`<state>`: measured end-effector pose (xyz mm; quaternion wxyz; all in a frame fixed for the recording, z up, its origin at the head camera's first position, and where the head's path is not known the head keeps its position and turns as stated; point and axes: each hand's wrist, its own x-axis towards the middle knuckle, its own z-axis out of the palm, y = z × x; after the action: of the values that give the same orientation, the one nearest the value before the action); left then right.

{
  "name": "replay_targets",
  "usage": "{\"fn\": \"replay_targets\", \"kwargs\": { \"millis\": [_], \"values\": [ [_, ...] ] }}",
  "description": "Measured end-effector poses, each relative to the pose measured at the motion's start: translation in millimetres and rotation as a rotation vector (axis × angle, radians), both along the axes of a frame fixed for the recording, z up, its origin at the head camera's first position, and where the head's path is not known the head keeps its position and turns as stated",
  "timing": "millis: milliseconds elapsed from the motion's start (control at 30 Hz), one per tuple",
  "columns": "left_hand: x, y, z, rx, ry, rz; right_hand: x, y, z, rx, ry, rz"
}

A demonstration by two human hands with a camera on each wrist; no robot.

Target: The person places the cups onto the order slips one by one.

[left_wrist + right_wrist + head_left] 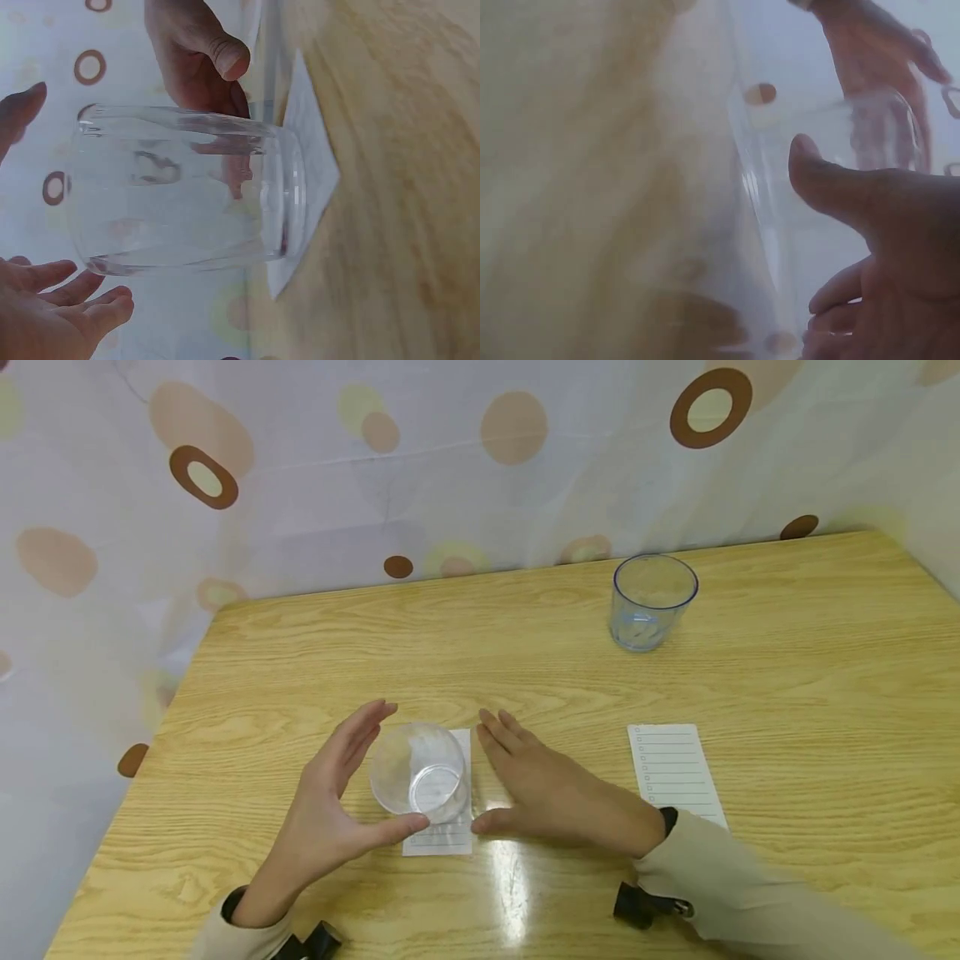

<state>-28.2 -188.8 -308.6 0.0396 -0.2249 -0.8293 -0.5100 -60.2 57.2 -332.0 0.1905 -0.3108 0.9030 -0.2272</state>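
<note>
A clear cup point(435, 760) stands upright on a lined paper slip point(441, 841) at the middle front of the table. My left hand point(322, 818) curves loosely around the cup's left side, thumb in front and fingers behind. In the left wrist view a gap shows between those fingertips and the cup point(172, 195), near its rim. To the right of the cup is my right hand point(551, 789), fingers extended and thumb spread; it holds nothing. The right wrist view is blurred, with the right thumb point(832, 180) overlapping the cup, so contact there is unclear.
Farther back on the right stands a second clear cup point(637, 622) with a blue rim. Another lined slip with small checkboxes point(670, 764) lies beyond the right forearm, partly covered by the sleeve. A patterned curtain point(450, 468) hangs behind the wooden table point(315, 652).
</note>
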Motion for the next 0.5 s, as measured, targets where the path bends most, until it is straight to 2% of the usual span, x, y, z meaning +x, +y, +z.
{"fn": "replay_targets", "kwargs": {
  "millis": [100, 233, 333, 433, 500],
  "values": [
    [0.4, 6.5, 12.4, -0.004, 0.079, 0.014, -8.0, 23, 8.8, -0.045, 0.033, -0.018],
    [2.1, 24.0, 24.4, -0.126, 0.168, 0.052, -19.4, 58, 23.0, -0.096, 0.091, -0.089],
    [1.9, 38.9, 29.1, -0.23, 0.162, 0.05, -28.6, 83, 35.2, -0.114, 0.121, -0.14],
    [1.0, 51.6, 30.8, -0.251, 0.122, 0.01, -36.8, 104, 46.4, -0.105, 0.126, -0.194],
    [-0.2, 58.9, 30.8, -0.24, 0.138, -0.022, -41.9, 115, 51.8, -0.092, 0.135, -0.224]
  ]
}}
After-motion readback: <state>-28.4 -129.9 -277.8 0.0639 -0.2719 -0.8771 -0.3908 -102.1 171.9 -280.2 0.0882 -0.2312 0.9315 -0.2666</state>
